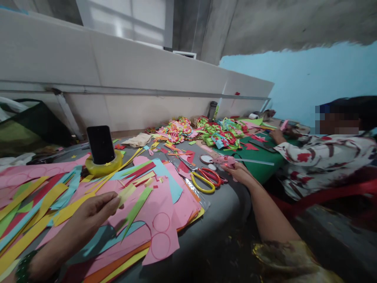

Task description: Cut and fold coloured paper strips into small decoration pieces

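My left hand [96, 210] pinches a small pale yellow strip [127, 195] between thumb and fingers, above pink sheets [165, 196] marked with circles. A green strip [138, 208] lies just beside it. Out to the right, my right hand [240, 173] is closed around a pink glue gun [224, 160]. A long translucent glue stick [256, 161] sticks out of the gun's back, pointing right. Left of that hand lie scissors with yellow handles [203, 183] and another pair with red handles [213, 177].
A phone [100, 145] stands in a yellow tape roll [103, 167]. Coloured strips [38, 204] cover the left side. Piles of colourful cut pieces [176, 130] lie along the back, near a dark bottle [212, 111]. On the right, a co-worker [324, 161] sits at a green surface [265, 169].
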A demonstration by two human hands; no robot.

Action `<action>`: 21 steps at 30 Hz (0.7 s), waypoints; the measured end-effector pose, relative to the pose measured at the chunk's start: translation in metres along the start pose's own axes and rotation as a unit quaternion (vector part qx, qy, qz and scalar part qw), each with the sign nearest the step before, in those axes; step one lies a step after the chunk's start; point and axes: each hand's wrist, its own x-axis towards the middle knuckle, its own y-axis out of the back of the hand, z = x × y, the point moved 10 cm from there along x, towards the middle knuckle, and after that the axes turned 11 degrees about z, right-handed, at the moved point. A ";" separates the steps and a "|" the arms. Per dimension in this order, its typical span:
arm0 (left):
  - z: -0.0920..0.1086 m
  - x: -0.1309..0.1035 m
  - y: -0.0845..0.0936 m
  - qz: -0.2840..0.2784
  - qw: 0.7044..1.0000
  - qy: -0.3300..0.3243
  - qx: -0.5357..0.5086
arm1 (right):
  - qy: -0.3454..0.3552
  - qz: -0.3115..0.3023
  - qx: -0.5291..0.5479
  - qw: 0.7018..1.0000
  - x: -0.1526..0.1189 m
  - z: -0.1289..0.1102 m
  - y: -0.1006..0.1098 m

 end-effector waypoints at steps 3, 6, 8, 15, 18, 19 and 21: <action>0.001 -0.002 -0.007 -0.041 0.999 0.014 -0.013 | -0.002 0.000 -0.025 1.000 -0.002 -0.001 0.001; 0.001 -0.003 -0.004 -0.033 0.997 0.056 -0.048 | 0.002 0.010 -0.055 0.998 -0.012 -0.006 0.015; 0.001 -0.004 -0.008 -0.041 0.990 0.085 -0.101 | -0.014 0.032 -0.117 0.993 -0.023 -0.009 0.034; 0.000 -0.012 -0.029 -0.093 0.949 0.149 -0.262 | 0.184 0.012 0.091 0.979 -0.078 -0.157 0.055; 0.007 -0.014 -0.030 -0.096 0.956 0.116 -0.250 | 0.251 -0.149 0.224 0.930 -0.114 -0.244 0.012; 0.010 -0.014 -0.030 -0.102 0.960 0.105 -0.238 | 0.261 -0.194 0.253 0.911 -0.124 -0.267 -0.004; 0.017 -0.015 -0.031 -0.112 0.968 0.079 -0.210 | 0.278 -0.257 0.308 0.873 -0.139 -0.305 -0.032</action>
